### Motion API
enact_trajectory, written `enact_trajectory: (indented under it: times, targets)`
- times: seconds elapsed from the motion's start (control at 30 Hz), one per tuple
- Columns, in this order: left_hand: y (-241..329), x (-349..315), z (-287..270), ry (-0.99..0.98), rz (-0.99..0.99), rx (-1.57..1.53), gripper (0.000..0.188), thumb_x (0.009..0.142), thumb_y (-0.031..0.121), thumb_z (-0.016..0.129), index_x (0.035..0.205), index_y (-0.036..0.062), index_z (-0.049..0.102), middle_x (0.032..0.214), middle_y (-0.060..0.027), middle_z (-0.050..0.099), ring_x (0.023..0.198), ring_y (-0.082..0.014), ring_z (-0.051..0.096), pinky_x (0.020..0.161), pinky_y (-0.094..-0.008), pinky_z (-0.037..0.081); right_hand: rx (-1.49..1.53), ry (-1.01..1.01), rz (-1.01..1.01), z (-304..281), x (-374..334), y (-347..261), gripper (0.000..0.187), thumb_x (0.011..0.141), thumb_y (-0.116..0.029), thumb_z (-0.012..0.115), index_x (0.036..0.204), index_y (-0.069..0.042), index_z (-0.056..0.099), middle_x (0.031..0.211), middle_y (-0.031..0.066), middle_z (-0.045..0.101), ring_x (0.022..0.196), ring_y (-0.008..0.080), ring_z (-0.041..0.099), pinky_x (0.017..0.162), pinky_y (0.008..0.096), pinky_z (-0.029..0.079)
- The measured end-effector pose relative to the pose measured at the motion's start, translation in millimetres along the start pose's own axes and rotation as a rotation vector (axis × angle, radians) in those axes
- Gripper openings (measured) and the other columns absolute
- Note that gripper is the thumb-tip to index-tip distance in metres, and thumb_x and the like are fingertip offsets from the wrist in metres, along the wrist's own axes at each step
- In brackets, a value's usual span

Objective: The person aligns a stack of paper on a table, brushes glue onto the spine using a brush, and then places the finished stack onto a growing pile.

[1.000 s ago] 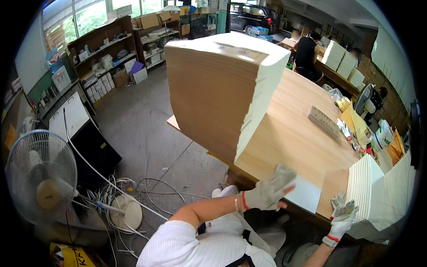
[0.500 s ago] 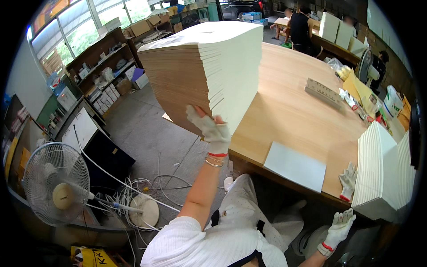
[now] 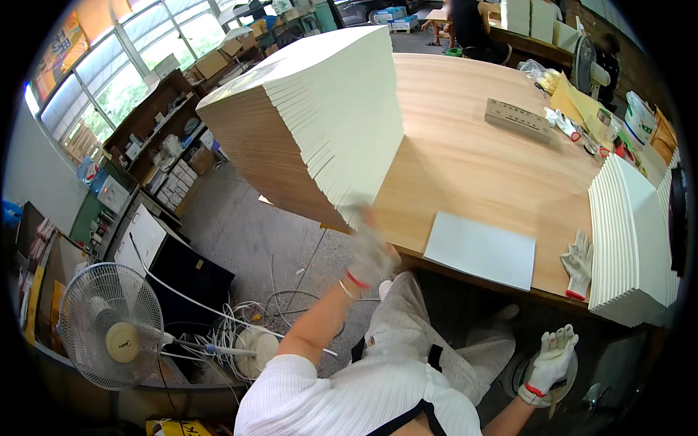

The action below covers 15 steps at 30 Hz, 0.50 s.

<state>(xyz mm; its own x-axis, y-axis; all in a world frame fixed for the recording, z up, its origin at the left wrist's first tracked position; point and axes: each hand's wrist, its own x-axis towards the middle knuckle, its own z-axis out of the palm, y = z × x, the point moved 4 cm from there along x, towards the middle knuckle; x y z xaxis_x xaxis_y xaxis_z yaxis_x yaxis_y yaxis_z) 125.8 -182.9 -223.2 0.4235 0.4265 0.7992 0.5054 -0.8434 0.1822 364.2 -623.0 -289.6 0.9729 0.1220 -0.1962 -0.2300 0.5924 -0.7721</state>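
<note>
A tall stack of bound paper blocks [image 3: 342,109] stands at the left end of the table, brown along its left side and white toward the right. My left hand [image 3: 372,251], in a whitish glove with fingertips bare, is smeared by motion beside the stack's lower near corner. Whether it touches the stack I cannot make out. Low at the right, off the table's front edge, my gloved right hand [image 3: 554,356] is held palm up, fingers apart, with nothing in it. A pale flat sheet or thin board [image 3: 480,251] lies by the table edge between them.
An empty glove [image 3: 578,265] rests beside another row of white paper blocks [image 3: 629,240]. Farther back are a long wooden block [image 3: 518,120] and clutter. A standing fan [image 3: 113,327] and tangled cables [image 3: 218,338] occupy the left floor. People sit at a far table.
My left hand has come off the stack's brown side and moved right and down toward its near corner. My right hand stays open below the table edge. The view has shifted slightly.
</note>
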Motion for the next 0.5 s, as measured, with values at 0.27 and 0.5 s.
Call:
enact_trajectory:
  times: [0.27,0.5]
  targets:
    - [-108,24,-18,0.556,-0.563,-0.824,0.07,0.1,0.035,0.039,0.149,-0.0036,0.007,0.154,-0.0224,0.016,0.139,-0.0336,0.028,0.114,-0.0406,0.027,-0.05,0.066,-0.005,-21,-6,4,0.041,0.093,-0.044,0.058,0.114,-0.01,0.062,0.093,0.0014,0.061,0.078,0.0161,0.056,0.077,0.0328,0.051]
    - [-24,-16,27,0.274,-0.056,-0.048,0.072,0.101,0.039,0.039,0.15,-0.0026,0.007,0.158,-0.0211,0.005,0.143,-0.039,0.019,0.118,-0.0424,0.017,-0.058,-0.019,0.164,15,-19,44,0.037,0.094,-0.043,0.056,0.107,-0.009,0.063,0.091,0.0014,0.058,0.077,0.0148,0.053,0.075,0.0324,0.05]
